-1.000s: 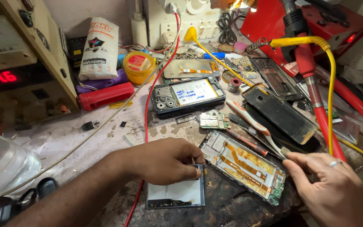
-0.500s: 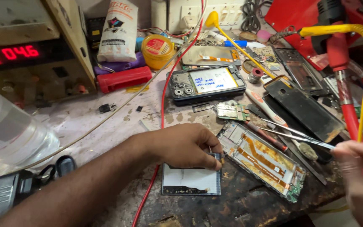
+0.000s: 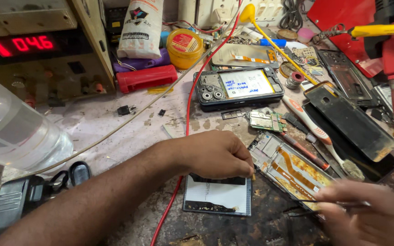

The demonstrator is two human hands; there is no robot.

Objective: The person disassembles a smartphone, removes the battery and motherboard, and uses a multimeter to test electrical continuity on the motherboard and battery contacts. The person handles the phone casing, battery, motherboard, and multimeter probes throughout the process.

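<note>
Left hand (image 3: 217,155) is curled, fingertips pinching a small tool at the corner of the opened phone frame (image 3: 292,171), a flat metal rectangle carrying orange flex ribbon, lying at 4 o'clock of centre. Right hand (image 3: 370,216), blurred, grips thin tweezers (image 3: 324,201) touching the frame's lower edge. A white panel (image 3: 217,195) lies just beneath; the scuffed bench (image 3: 128,123) is crowded.

I see bare tabletop (image 3: 115,123) left of the red wire (image 3: 189,105); phone parts (image 3: 292,168) and tools (image 3: 318,132) crowd the right.
</note>
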